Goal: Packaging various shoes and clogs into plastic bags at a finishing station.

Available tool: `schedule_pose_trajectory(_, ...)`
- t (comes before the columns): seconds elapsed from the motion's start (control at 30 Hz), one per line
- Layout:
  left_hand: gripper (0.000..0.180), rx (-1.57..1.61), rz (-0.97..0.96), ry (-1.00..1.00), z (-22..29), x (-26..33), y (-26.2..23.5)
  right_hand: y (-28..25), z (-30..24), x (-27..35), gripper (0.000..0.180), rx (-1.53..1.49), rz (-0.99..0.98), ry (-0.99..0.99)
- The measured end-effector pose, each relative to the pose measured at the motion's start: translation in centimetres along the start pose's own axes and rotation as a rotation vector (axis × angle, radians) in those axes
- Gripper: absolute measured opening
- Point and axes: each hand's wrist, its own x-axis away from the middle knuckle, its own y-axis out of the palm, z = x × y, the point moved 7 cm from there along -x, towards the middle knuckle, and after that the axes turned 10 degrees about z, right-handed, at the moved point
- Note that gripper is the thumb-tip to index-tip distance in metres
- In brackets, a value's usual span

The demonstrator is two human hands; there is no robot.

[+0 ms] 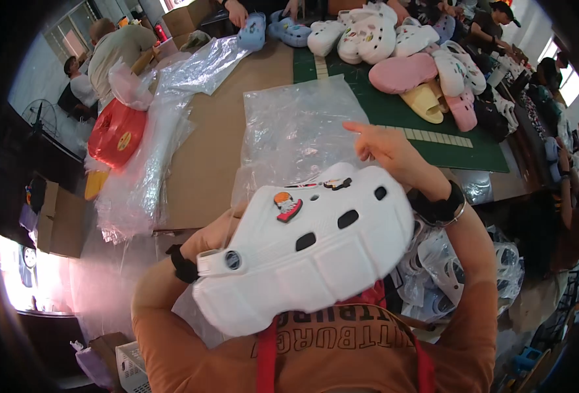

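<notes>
A large white clog (pixel 316 242) with a few colourful charms on its upper is held up in front of my chest, covering much of the view. Behind its heel strap is my left hand (pixel 214 234), which supports the clog; the fingers are hidden by it. My right hand (pixel 388 150) is past the clog's toe, over a clear plastic bag (pixel 296 118). Its index finger points out to the left, the others are loosely bent, and nothing shows in it. The bag lies flat on the brown table top (pixel 204 141), its near part behind the clog.
Clear plastic sheeting (pixel 152 150) and a red roll (pixel 118 134) lie along the table's left side. White, pink and yellow footwear (pixel 404 72) piles up at the far right on a green mat (pixel 492 154). Co-worker's hands (pixel 237 13) hold a blue clog (pixel 252 33). Bagged clogs (pixel 443 268) lie below right.
</notes>
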Motion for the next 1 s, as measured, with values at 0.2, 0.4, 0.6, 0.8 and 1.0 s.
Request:
schedule_pose_trajectory(0.2, 0.036, -0.342, 0.116, 0.009, -0.3, -2.3, -1.9, 0.6, -1.2, 1.8, 0.042, 0.387, -0.116, -0.184)
schedule_pose_trajectory(0.4, 0.025, -0.394, 0.431, 0.143, -1.7, -3.7, -4.7, 1.7, -2.5, 1.7, 0.046, 0.189, -0.058, -0.176)
schedule_pose_trajectory(0.6, 0.026, -0.776, 0.54, 0.275, -1.8, -5.5, -4.9, 5.3, -5.3, 0.9, 0.054, -0.005, -0.23, -0.158)
schedule_pose_trajectory(0.8, 0.026, -0.796, 0.343, 0.384, -1.3, -7.2, -1.3, 7.5, -7.5, 0.2, 0.059, 0.267, -0.393, -0.312)
schedule_pose_trajectory(1.0, 0.024, -0.908, 0.455, 0.533, -2.2, -7.5, -3.8, 9.4, -10.5, 4.1, 0.056, 0.196, -0.547, -0.42)
